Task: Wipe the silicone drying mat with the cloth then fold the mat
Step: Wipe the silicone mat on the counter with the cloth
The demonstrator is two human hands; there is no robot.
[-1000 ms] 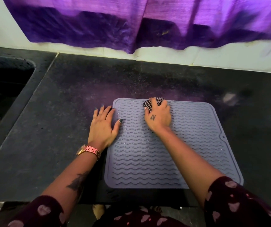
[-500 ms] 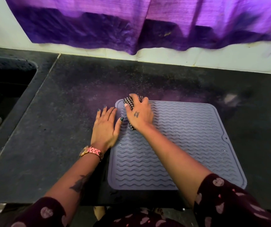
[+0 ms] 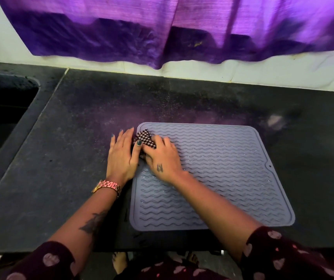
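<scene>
Cloth sits bunched under gripping right hand at mat's far-left corner; flat left hand adjoins.

Matt grey silicone mat with raised wavy ridges lies on a dark, speckled stone counter. Checked woven cloth. Purple curtain with a slight sheen.

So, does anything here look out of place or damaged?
Nothing is damaged. The drying mat lies flat but slightly askew to the countertop edge, and the far countertop looks dusty.
</scene>
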